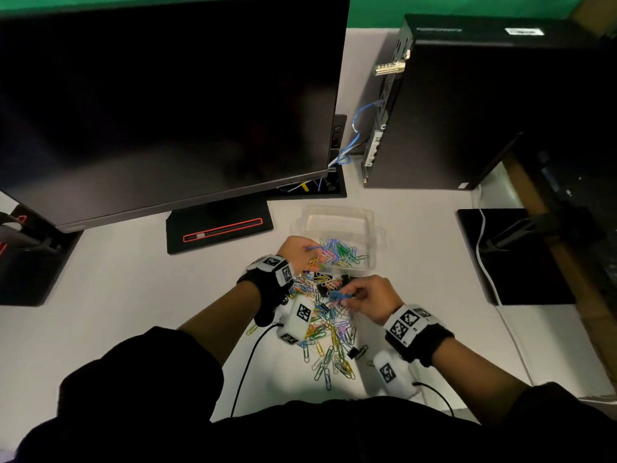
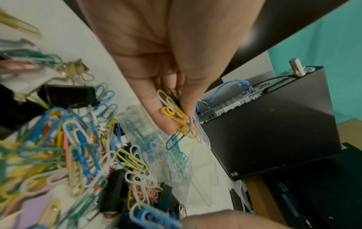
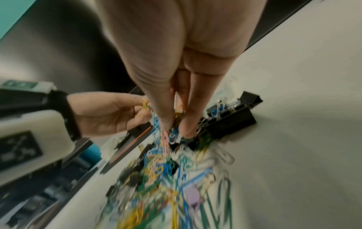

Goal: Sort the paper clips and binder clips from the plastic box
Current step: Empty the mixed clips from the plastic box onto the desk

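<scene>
Left hand (image 1: 298,252) over the near-left edge of the clear plastic box (image 1: 337,225), thumb and fingers pinched on a small bunch of coloured paper clips (image 2: 177,114); more paper clips lie inside the box. Right hand (image 1: 369,295) just in front of the box, thumb and fingertips pinched on a tangle of blue clips (image 1: 337,295) lifted from the mixed pile (image 1: 329,332) on the white desk (image 1: 133,295). Black binder clips (image 3: 231,122) lie in the pile, touching the paper clips, just beside the right fingertips. Hands near each other, not touching. Dark monitor (image 1: 160,105) behind-left, black computer case (image 1: 467,108) behind-right
</scene>
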Demonstrator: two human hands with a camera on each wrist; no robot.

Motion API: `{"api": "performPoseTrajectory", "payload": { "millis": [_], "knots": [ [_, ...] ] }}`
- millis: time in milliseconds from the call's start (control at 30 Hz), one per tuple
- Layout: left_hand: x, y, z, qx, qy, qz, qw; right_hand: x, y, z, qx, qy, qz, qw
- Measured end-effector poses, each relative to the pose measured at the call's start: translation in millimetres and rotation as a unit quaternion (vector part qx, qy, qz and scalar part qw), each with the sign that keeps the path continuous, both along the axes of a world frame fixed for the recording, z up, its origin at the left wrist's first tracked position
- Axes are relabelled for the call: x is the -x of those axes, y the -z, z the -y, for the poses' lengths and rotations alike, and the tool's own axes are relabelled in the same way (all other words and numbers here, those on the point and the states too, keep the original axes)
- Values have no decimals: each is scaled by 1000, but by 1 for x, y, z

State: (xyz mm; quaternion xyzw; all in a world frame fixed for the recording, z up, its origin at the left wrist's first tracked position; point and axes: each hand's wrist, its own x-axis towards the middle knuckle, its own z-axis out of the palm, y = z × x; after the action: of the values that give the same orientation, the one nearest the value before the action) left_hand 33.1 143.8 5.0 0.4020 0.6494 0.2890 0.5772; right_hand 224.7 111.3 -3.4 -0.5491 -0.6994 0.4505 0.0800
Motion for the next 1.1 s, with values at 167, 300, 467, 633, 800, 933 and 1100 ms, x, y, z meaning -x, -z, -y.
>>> {"api": "performPoseTrajectory", "payload": {
  "millis": [167, 300, 467, 633, 800, 933, 1100],
  "knots": [
    [-11, -1, -12, 22, 4, 7, 1000, -11, -8, -26, 46, 106, -74, 991],
    [-18, 1, -18, 17, 6, 0, 1000, -12, -19, -50, 40, 138, -117, 983],
    [-19, -1, -17, -43, 52, -113, 991, -1, -21, -70, 28, 156, -135, 978],
    [-3, -3, -11, -83, 59, -139, 985, 9, -16, -76, 23, 147, -102, 984],
    [24, -3, 16, -129, 85, -185, 970, 12, -20, -70, -37, 122, -17, 992],
    [44, 1, 37, -96, 128, -276, 948, 11, -22, -61, -72, 88, -9, 994],
    [53, 15, 55, -64, 232, -358, 902, 20, -26, -39, -113, 32, -3, 993]
  ]
}}
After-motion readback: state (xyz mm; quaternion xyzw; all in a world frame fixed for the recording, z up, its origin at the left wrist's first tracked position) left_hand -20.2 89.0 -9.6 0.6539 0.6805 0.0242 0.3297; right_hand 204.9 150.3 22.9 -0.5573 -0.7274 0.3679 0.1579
